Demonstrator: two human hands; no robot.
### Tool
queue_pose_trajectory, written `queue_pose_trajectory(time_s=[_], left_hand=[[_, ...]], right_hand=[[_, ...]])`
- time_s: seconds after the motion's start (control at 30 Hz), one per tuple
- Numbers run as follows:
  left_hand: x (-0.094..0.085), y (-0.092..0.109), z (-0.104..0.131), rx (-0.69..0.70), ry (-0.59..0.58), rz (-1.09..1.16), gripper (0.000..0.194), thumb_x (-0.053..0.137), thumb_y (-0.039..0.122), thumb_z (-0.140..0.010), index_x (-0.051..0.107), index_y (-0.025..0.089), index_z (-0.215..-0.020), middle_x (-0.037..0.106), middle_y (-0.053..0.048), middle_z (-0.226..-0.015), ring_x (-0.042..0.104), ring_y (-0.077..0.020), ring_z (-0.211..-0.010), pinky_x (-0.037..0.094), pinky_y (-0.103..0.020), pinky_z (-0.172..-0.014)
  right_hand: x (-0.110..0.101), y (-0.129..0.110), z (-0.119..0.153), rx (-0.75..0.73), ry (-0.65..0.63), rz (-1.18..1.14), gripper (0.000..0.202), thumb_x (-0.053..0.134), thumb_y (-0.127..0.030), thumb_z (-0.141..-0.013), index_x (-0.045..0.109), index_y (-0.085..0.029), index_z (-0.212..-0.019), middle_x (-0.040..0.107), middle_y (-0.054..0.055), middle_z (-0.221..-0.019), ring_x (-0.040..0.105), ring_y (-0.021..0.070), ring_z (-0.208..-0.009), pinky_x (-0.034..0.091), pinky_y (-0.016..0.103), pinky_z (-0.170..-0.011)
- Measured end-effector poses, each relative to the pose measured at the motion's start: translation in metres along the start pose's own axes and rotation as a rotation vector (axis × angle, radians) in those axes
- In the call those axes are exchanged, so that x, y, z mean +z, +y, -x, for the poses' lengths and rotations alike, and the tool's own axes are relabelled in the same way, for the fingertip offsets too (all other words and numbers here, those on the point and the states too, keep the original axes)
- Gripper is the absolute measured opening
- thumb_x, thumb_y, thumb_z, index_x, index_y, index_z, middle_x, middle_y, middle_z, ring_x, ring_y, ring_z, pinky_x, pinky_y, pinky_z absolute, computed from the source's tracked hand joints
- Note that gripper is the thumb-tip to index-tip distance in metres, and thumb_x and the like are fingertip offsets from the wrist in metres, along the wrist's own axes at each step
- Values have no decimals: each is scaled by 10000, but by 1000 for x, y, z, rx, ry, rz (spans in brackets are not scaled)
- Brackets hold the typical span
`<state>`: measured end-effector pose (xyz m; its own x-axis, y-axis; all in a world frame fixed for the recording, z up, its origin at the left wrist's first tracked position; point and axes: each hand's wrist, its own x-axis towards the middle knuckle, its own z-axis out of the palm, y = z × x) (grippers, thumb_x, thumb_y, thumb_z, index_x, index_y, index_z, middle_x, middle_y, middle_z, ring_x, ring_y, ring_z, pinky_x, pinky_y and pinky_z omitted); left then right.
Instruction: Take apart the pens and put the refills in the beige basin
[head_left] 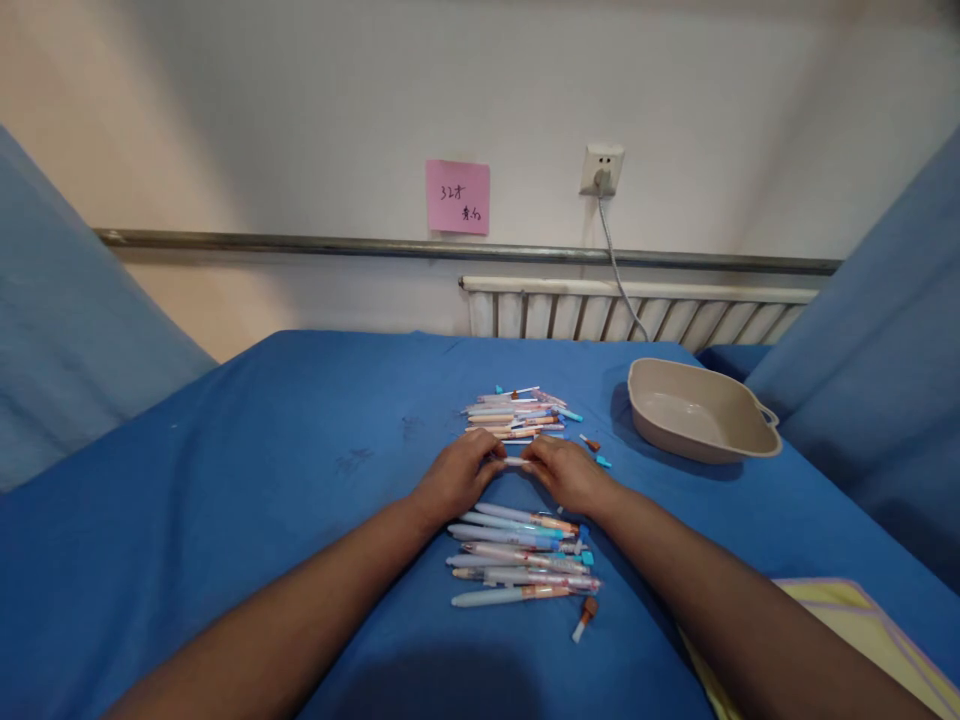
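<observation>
Blue cloth covers a table [225, 520]. Left hand [455, 476] and right hand [564, 472] each pinch one end of a small white pen piece [516, 461], between a far pen pile [517, 413] and near pen row [521, 555], likely keeping them separate.

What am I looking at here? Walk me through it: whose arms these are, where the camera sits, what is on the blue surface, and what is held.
This is one picture from a camera worn on a person's head, looking down at their own bare arms. The left hand and right hand meet over a table in a blue cloth, pinching a small white pen part between the fingers. A pile of pens lies nearer the person, another pile of parts beyond the hands. A beige tray sits at the right.
</observation>
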<state>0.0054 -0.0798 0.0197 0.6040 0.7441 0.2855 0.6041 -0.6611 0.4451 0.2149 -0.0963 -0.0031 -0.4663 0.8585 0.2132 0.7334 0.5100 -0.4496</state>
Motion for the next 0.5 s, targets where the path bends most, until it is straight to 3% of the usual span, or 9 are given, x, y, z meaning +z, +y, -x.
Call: queue_pose_trajectory(time_s=[0.1,0.2,0.33,0.4,0.5], left_hand=[[6,-3,1,-69,-2,11,144,446,258,-886,568,184,-866,623,-34,-846,574,-176,-822,446,-291,-754],[6,-3,2,-188,3,25,218,381,298,-918,562,184,-962,634,-32,-798,588,-181,-756,458,-303,-711],[5,-2,4,-11,76,66,394,537,301,-847,466,189,-1218,594,-86,-1110,557,-207,-991,434,-343,-874],[5,-3,4,50,61,62,337,534,276,-848,506,184,-1171,593,-86,-1111,543,-206,-1019,419,-338,-904],[4,-3,4,-53,-13,35,225,398,273,-912,577,178,-1011,649,-59,-910,589,-194,-873,453,-329,-811]], right_hand=[[0,0,-1,4,-2,-12,176,478,-287,-913,617,-186,-953,650,56,-914,582,164,-867,400,260,-750],[0,0,-2,-7,16,-28,158,490,-279,-905,612,-181,-926,649,54,-902,579,163,-842,398,262,-730],[1,0,-1,-8,60,-29,118,510,-260,-893,593,-177,-903,634,54,-899,566,166,-843,395,268,-731],[2,0,-1,-4,70,-34,100,514,-248,-890,586,-178,-898,628,51,-898,563,164,-845,395,266,-727],[3,0,-1,2,66,-38,87,516,-239,-888,580,-181,-896,626,46,-894,562,162,-837,392,264,-720]])
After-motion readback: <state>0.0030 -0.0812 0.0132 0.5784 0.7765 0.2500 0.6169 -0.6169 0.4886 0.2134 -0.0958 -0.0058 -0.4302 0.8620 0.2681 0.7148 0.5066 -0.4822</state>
